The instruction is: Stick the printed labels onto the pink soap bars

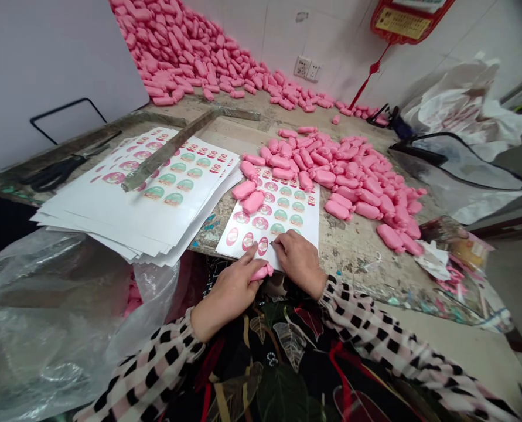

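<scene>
My left hand (231,288) is closed around a small pink sausage-shaped piece (263,272), just off the table's front edge. Its outstretched fingertips reach the near edge of a white sticker sheet (227,247) printed with pink and green labels. At the same edge, my right hand (302,262) has its thumb and forefinger pinched together beside an oval pink sticker (263,245). A tiny dark thing shows at those fingertips, too small to make out. Loose pink pieces (252,202) lie on the sheet's far left part.
A heap of pink pieces (357,170) spreads behind and right of the sheet; a larger pile (190,47) lies along the wall. At left, a wooden bar (168,153) rests on stacked sticker sheets (111,220), beside black scissors (56,171). A clear plastic bag (58,328) hangs below.
</scene>
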A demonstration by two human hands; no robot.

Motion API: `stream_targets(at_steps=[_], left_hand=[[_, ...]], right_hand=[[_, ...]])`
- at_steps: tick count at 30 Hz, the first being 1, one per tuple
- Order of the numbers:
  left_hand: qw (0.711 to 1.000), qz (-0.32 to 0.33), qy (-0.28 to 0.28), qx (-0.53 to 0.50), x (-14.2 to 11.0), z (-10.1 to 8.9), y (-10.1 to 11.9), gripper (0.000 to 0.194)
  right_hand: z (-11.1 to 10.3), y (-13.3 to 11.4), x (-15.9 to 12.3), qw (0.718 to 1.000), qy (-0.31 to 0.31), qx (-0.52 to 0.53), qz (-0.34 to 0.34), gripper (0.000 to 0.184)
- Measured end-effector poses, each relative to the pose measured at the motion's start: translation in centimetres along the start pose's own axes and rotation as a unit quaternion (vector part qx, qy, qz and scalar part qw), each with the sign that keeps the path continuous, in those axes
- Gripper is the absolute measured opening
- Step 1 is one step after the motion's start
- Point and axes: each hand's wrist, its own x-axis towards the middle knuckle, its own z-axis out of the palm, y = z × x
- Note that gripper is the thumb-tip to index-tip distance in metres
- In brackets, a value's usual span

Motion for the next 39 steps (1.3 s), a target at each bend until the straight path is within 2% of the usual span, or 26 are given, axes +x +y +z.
stream_targets(at_steps=[4,9,17,21,29,33,39], left_hand=[[1.000,0.005,0.008,0.006,0.2,0.4,-0.4,0.038],[1.000,0.012,0.017,0.003,0.3,0.8,-0.9,0.044],[1.000,0.006,0.021,0.001,0.2,0.8,-0.5,0.050],[1.000,0.006,0.020,0.002,0.3,0.8,-0.4,0.052],[0.999,-0.015,0.031,0.003,-0.1,1.1,-0.2,0.047],[1.000,-0.005,0.006,0.012,-0.1,1.3,-0.1,0.054],[0.999,-0.001,-0.006,0.036,0.2,1.6,-0.3,0.054]], right_hand=[[-0.2,0.1,0.2,1.000,-0.008,-0.008,-0.005,0.020],[0.1,0.5,0.2,0.998,-0.027,0.063,0.010,0.017],[1.3,-1.0,-0.4,0.973,-0.007,0.190,0.134,0.021],[0.7,-1.4,0.3,0.971,-0.035,0.182,0.149,0.027],[-0.3,-1.1,1.2,0.964,-0.059,0.187,0.178,0.024],[-0.3,-0.3,1.0,0.961,-0.073,0.184,0.193,0.026],[-0.6,-0.2,1.0,0.972,-0.069,0.141,0.175,0.022]])
